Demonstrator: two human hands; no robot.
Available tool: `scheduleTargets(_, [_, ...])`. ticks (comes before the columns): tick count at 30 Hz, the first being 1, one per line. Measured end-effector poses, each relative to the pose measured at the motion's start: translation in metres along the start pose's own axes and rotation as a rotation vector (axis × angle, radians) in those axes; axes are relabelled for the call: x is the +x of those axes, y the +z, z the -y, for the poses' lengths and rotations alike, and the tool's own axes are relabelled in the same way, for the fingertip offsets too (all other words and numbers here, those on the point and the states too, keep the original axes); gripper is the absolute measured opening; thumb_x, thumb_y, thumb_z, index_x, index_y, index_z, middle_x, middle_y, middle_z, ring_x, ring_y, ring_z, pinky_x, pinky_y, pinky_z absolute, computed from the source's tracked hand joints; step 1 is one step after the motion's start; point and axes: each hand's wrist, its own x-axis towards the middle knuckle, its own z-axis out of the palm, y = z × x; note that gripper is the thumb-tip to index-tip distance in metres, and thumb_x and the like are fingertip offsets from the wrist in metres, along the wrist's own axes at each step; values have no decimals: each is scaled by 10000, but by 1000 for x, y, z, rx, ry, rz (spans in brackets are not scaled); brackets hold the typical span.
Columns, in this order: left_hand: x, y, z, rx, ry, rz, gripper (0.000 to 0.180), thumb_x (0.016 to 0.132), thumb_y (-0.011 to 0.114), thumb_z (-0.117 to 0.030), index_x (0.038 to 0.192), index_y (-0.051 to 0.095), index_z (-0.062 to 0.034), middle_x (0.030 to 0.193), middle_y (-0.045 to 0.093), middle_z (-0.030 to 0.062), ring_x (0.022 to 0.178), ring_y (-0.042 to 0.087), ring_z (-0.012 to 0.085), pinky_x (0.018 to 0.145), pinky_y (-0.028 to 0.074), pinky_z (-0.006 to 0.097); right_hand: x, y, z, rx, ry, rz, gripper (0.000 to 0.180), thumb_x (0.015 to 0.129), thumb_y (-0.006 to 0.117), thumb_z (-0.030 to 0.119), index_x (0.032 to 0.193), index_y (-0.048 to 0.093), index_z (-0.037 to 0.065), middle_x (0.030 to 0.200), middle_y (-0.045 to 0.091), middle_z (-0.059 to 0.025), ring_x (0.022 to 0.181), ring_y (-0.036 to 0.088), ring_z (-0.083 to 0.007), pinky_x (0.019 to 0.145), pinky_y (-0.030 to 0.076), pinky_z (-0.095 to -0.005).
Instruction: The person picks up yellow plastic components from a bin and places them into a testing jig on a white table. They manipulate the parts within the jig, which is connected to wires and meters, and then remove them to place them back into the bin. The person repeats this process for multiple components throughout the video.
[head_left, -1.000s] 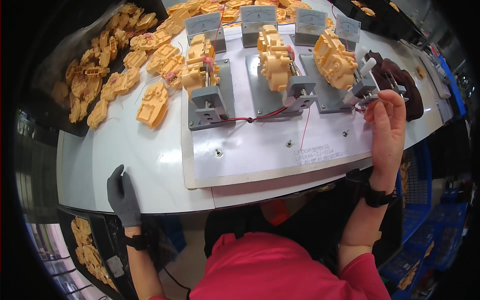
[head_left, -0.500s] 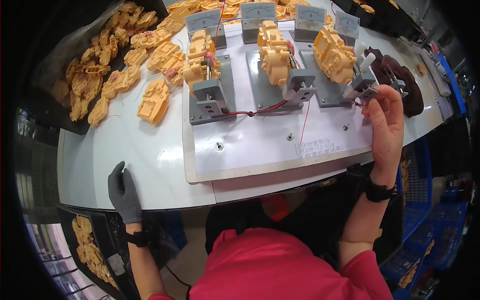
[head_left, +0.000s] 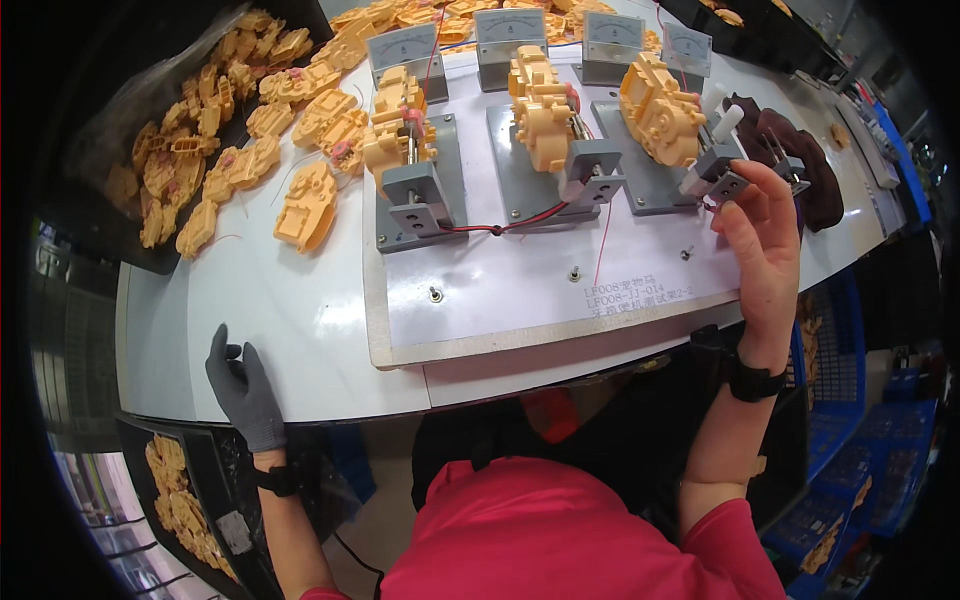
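My left hand [head_left: 248, 395], in a grey glove, hovers at the table's front left edge with its fingers apart and nothing in them. On the right, my bare right hand [head_left: 768, 240] has thumb and index finger closed about the grey clamp block [head_left: 728, 187] at the front of the right-hand fixture. Behind that block a yellow plastic gear housing [head_left: 660, 110] sits tilted on its grey base. Two like housings stand on the middle fixture [head_left: 545, 120] and the left fixture [head_left: 398, 130]. Red and black wires [head_left: 497, 231] run between the fixtures.
Several panel meters [head_left: 511, 45] line the back of the white board [head_left: 480, 325], which carries small toggle switches [head_left: 436, 294]. Loose yellow housings [head_left: 306, 207] lie to the left beside a filled black bin [head_left: 160, 255]. A dark brown cloth [head_left: 820, 190] lies right; blue crates [head_left: 890, 460] stand below.
My left hand's fingers have spread apart and shifted slightly left. My right hand has moved a little left, still at the clamp block. The whole view has shifted slightly.
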Motion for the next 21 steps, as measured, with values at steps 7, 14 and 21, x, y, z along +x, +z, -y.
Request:
scheduleTargets(7, [-1,3,-16,58,40,-108,588,941,607,-103,1489,391,-109,1344,510,133,1079,540,208,933,450,348,1,0,1,27,8,36,398,937,645,64,1323,545,59,930,547,20,839,518,-65,784,425,-216])
scheduleTargets(14, [0,3,-9,24,46,-90,594,936,619,-107,1487,397,-105,1303,547,114,1068,551,208,932,447,358,2,-1,0,26,17,18,363,953,623,58,1312,573,50,888,518,25,810,516,-65,777,431,-219])
scheduleTargets(21, [-1,3,-6,-59,15,-49,555,938,600,-65,1465,426,-83,1194,578,98,965,541,166,888,458,318,1,-1,2,-2,36,-3,345,964,610,62,1308,579,47,876,533,20,803,517,-64,759,425,-216])
